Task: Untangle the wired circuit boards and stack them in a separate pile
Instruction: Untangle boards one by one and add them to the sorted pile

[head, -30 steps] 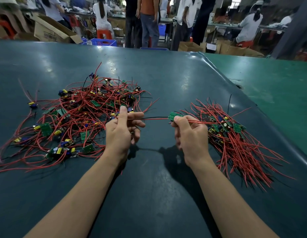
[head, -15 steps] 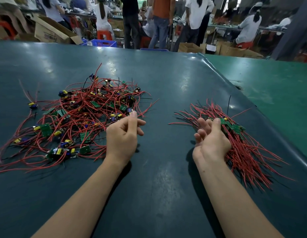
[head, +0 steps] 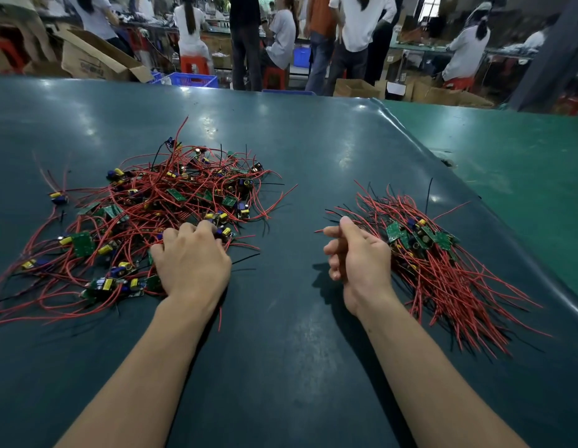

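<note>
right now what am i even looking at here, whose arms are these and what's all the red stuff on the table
There is no machine here. The picture comes from a camera worn on a person's head, looking forward and down, so the two bare arms belong to the wearer.

The red stuff is thin wire soldered to small green circuit boards. On the dark green table lie two heaps. The tangled heap on the left is a jumble of boards and looping wires. The sorted pile on the right has its boards stacked together, with most wires fanning out toward the camera.

The left hand rests palm down on the near edge of the tangled heap, fingers in the wires; whether it grips a board cannot be told. The right hand hangs beside the sorted pile, fingers loosely curled, holding nothing.

Behind the table, other people stand and sit among cardboard boxes.
</note>
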`<state>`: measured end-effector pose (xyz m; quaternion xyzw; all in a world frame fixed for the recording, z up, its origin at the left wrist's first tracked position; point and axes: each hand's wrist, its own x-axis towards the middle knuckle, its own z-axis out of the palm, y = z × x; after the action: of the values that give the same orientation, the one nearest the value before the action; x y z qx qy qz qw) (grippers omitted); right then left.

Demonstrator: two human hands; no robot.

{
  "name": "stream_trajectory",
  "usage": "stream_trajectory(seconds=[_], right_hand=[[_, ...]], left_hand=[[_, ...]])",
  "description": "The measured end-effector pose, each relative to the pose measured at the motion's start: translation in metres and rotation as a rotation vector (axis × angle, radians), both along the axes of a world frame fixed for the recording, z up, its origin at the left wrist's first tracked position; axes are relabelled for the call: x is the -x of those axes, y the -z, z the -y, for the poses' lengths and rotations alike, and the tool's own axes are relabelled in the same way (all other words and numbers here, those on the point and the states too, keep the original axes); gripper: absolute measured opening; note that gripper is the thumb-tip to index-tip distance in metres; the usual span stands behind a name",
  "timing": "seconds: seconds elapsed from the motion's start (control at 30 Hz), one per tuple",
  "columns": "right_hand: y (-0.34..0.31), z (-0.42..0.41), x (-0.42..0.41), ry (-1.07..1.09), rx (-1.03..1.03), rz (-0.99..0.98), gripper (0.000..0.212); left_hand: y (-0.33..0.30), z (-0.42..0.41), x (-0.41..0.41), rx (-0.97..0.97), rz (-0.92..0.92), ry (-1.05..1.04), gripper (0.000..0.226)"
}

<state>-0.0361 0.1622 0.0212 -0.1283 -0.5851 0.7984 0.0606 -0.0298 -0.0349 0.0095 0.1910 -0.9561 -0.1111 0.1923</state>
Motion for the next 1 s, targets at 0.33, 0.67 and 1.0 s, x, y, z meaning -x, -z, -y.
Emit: stream_trajectory(seconds=[0.33, 0.67, 1.0], right_hand=[[-0.001, 0.001, -0.005, -0.071, -0.09, -0.019, 0.031], [-0.002, 0.008, -0.009, -0.311, -0.151, -0.068, 0.014], [-0.007, 0.009, -0.009, -0.435, 0.184, -0.109, 0.01]], left_hand=[[0.002, 0.005, 0.005, 0.04, 0.068, 0.106, 0.029], [-0.01, -0.01, -0.003, 0.028, -0.884, 0.456, 0.021], [-0.006, -0.03, -0.007, -0.066, -0.847, 0.768, 0.017]])
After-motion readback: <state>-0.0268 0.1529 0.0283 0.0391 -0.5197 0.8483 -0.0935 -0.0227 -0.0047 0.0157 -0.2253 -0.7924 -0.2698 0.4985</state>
